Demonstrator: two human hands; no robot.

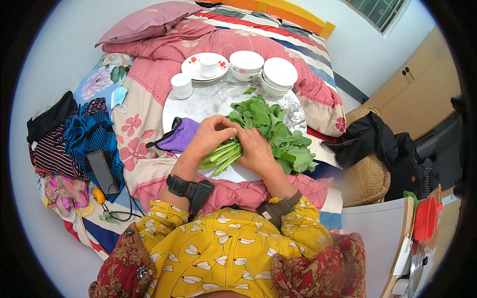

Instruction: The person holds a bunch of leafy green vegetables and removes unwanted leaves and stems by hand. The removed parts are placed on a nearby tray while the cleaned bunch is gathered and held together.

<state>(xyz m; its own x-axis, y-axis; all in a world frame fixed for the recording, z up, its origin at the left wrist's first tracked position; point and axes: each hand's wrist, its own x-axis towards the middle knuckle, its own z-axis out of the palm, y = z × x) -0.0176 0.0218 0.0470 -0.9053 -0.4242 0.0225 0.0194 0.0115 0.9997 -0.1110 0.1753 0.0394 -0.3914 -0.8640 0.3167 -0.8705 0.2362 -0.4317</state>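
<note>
A bunch of leafy greens (271, 124) lies over the round marbled table top (198, 102), its leaves spread to the far right. Pale green stems (224, 155) stick out toward me, between my two hands. My right hand (256, 149) is closed around the stems at their right side. My left hand (213, 134) meets it from the left, thumb and fingers curled together over the upper part of the same stems. The left fingertips are partly hidden where the hands meet. A purple cloth with black edging (183, 135) sits just left of my left hand.
At the table's far side stand a plate (191, 74) with a cup (208, 64) on it, another white cup (182, 85), and stacked bowls (247, 60) (279, 72). Bedding surrounds the table. Clothes and a phone (103, 171) lie left; a wicker basket (365, 181) stands right.
</note>
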